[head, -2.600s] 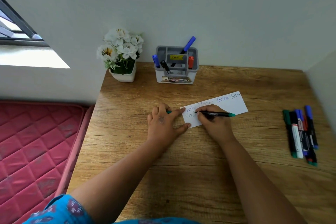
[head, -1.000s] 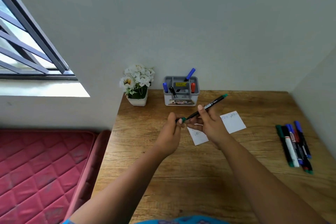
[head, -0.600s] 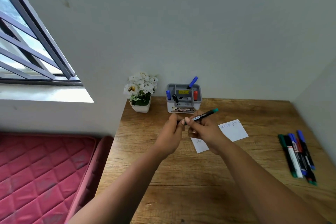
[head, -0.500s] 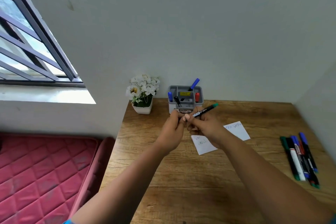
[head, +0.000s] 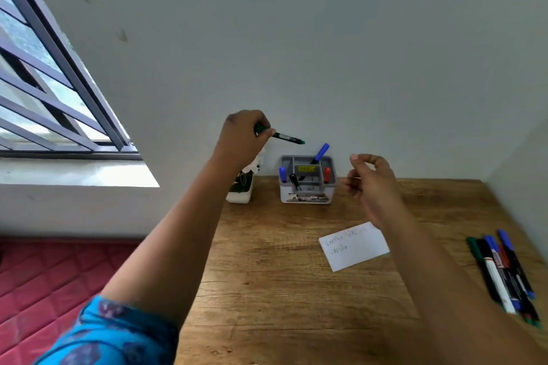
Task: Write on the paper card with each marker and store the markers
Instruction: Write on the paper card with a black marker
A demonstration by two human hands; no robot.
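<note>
My left hand is raised above the table's far left and grips a capped green marker, whose free end points right toward the grey holder. The holder stands by the wall with blue, black and red markers in it. My right hand hovers right of the holder, fingers loosely curled, holding nothing. The white paper card lies on the wooden table with lines of handwriting; my right forearm covers its right end. Several more markers lie side by side at the table's right edge.
A white pot of flowers stands left of the holder, partly hidden by my left wrist. Walls close the table at the back and right. A window and sill are at left, with a red mattress below.
The green marker was capped between both hands and passed from my right hand to my left, which has lifted it above the holder. My right hand has let go and moved right.
</note>
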